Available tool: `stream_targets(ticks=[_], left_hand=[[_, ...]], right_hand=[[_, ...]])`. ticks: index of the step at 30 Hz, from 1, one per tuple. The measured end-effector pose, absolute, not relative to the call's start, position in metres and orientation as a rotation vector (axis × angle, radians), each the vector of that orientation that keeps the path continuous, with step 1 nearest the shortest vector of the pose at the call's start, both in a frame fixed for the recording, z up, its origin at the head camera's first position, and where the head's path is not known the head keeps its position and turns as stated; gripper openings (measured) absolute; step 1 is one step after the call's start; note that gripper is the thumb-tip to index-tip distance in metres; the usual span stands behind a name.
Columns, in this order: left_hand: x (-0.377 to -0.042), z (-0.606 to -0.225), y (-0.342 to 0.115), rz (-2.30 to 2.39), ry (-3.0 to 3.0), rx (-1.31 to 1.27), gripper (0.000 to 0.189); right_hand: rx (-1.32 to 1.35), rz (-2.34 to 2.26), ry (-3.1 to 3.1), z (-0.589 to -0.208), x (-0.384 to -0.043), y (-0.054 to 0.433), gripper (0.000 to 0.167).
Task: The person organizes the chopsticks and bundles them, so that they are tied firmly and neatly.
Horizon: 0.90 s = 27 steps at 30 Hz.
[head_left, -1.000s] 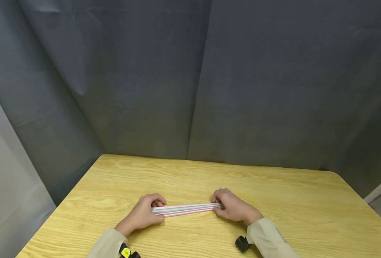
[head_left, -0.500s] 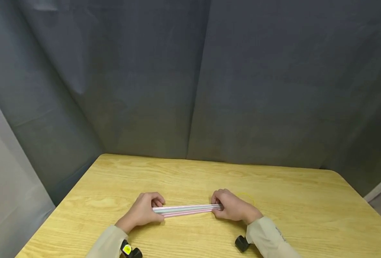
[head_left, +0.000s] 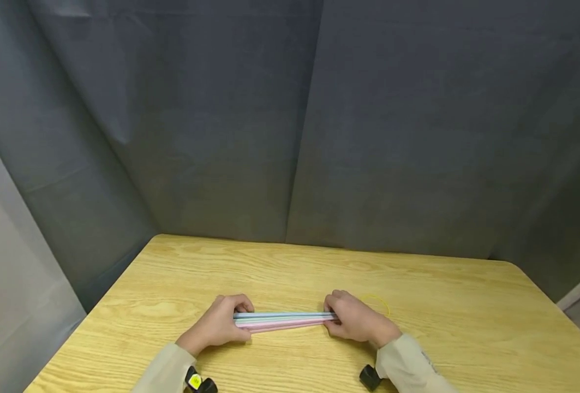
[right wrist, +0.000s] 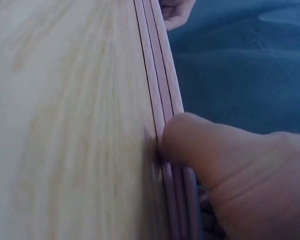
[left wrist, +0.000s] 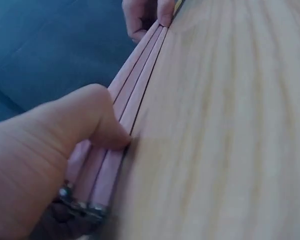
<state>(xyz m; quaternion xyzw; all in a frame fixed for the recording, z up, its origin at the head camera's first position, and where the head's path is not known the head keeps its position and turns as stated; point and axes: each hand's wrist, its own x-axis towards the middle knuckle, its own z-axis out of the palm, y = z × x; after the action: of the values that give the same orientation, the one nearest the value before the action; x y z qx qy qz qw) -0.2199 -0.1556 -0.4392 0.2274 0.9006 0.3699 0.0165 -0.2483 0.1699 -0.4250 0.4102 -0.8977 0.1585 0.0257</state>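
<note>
A bundle of long, thin pastel strips (head_left: 286,321), in blue, green, white and pink, stretches between my two hands low over the wooden table. My left hand (head_left: 219,323) grips its left end, thumb on the near side and fingers on the far side. My right hand (head_left: 356,319) pinches the other end, where the strips lie closer together. Several pink strips (left wrist: 140,75) show side by side in the left wrist view, with small shiny pieces (left wrist: 87,207) at their near end. In the right wrist view my right thumb (right wrist: 182,137) presses on the strips. The palms hide the strip ends.
A thin yellow loop (head_left: 381,299) lies on the table (head_left: 280,273) just behind the right hand, partly hidden by it. Dark grey curtains (head_left: 221,136) hang behind the table. Black wrist cameras (head_left: 370,377) sit by both sleeves.
The bundle has turned a little, so blue now shows along its far edge and more colours are visible. Both hands keep their hold and have barely shifted.
</note>
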Motion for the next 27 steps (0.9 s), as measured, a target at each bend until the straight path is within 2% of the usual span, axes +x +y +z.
stream_targets(ticks=[15,23,27], left_hand=[[-0.209,-0.424,-0.143,0.937,2.844,0.777,0.035],[-0.207,-0.422,-0.142,0.893,2.818,0.802,0.038],[-0.206,-0.421,-0.144,0.838,2.801,0.778,0.052]], right_hand=[[1.273,0.285,-2.696,-0.422,-0.240,0.166,0.025],[1.278,0.297,-2.651,-0.424,-0.241,0.165,0.038],[1.255,0.292,-2.668,-0.424,-0.240,0.163,0.039]])
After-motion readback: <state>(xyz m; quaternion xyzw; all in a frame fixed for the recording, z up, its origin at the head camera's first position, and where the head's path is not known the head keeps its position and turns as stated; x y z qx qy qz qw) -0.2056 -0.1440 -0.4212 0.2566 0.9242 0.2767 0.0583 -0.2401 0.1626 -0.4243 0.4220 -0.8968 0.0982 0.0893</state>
